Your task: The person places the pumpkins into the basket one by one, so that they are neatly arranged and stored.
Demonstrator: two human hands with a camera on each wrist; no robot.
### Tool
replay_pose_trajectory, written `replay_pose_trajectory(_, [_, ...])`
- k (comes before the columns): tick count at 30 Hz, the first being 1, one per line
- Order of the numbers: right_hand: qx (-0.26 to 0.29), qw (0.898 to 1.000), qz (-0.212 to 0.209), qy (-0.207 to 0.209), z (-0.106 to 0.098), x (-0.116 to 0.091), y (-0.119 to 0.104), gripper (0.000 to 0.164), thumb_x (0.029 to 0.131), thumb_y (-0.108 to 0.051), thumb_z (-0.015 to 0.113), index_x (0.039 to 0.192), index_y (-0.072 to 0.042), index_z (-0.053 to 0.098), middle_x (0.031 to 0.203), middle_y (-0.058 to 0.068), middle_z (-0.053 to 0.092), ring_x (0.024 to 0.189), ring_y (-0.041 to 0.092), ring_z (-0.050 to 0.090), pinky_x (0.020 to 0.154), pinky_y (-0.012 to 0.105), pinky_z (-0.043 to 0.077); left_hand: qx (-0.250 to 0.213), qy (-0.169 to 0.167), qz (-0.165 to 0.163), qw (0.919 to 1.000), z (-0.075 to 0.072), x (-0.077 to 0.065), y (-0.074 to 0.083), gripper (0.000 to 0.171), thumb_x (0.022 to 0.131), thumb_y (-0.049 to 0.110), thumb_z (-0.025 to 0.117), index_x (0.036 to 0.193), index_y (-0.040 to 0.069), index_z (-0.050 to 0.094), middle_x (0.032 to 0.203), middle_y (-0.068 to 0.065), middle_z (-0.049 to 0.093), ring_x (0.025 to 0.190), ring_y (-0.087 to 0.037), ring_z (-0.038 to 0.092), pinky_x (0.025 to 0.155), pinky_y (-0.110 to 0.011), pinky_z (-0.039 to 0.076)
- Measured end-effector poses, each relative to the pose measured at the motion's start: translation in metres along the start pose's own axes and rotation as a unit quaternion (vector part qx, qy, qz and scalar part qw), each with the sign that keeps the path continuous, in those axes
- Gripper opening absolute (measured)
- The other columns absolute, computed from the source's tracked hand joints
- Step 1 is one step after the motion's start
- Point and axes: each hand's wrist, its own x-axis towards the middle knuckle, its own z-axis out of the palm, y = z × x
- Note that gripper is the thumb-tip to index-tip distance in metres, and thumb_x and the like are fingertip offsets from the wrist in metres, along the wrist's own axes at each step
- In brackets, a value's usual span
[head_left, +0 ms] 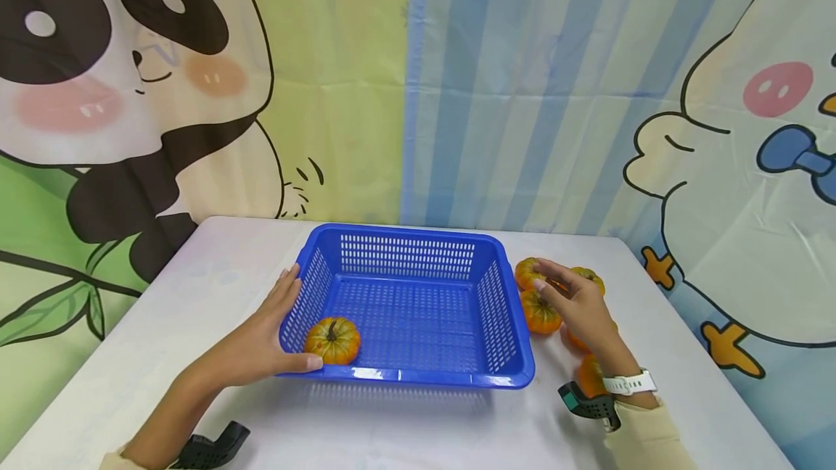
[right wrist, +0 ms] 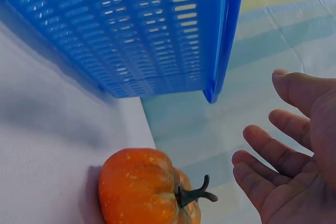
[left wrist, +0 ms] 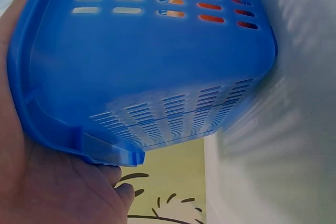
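A blue plastic basket point(head_left: 418, 376) with slotted walls stands on the white table. My left hand point(head_left: 264, 339) holds its near left corner, thumb over the front rim and fingers along the left rim. In the left wrist view the palm lies against the basket's rim point(left wrist: 52, 140). One small orange pumpkin point(head_left: 333, 341) rests inside, at that corner. To the right of the basket, my right hand point(head_left: 578, 303) hovers over several more pumpkins point(head_left: 541, 314), fingers loosely bent and apart. The right wrist view shows nothing in its grasp, with an orange pumpkin point(right wrist: 139, 187) below it.
The white table point(head_left: 196, 296) reaches back to a cartoon-printed curtain point(head_left: 470, 93). A nearer pumpkin point(head_left: 591, 376) sits beside the right wrist, partly hidden by it. Black wrist devices point(head_left: 209, 448) are worn on both arms.
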Motion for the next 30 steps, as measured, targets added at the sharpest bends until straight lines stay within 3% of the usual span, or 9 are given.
replay_pose_trajectory(11, [-0.017, 0.998, 0.046, 0.034, 0.0, 0.003, 0.014, 0.053, 0.096, -0.035, 0.062, 0.134, 0.003, 0.056, 0.132, 0.019, 0.058, 0.124, 0.036, 0.052, 0.098, 0.044, 0.042, 0.002, -0.002, -0.005, 1.0, 0.0, 0.001, 0.0, 0.123, 0.073, 0.047, 0.081, 0.155, 0.002, 0.002, 0.161, -0.005, -0.014, 0.146, -0.035, -0.011, 0.103, -0.073, 0.013])
replay_pose_trajectory(21, [-0.036, 0.994, 0.103, -0.004, 0.0, 0.0, 0.02, 0.055, 0.096, -0.035, 0.062, 0.137, -0.001, 0.053, 0.135, 0.022, 0.054, 0.124, 0.04, 0.051, 0.1, 0.051, 0.043, 0.0, -0.002, -0.005, 1.0, 0.0, 0.0, 0.001, 0.123, 0.073, 0.048, 0.081, 0.155, 0.001, 0.003, 0.161, -0.005, -0.014, 0.146, -0.035, -0.01, 0.103, -0.073, 0.013])
replay_pose_trajectory(30, [-0.024, 0.995, 0.088, -0.047, 0.004, -0.002, 0.015, 0.043, 0.096, -0.022, 0.065, 0.133, -0.001, 0.058, 0.127, 0.02, 0.06, 0.117, 0.038, 0.057, 0.095, 0.048, 0.047, 0.002, -0.002, -0.005, 1.0, 0.0, 0.0, 0.001, 0.122, 0.073, 0.047, 0.081, 0.155, 0.001, 0.003, 0.162, -0.006, -0.013, 0.146, -0.035, -0.011, 0.103, -0.073, 0.013])
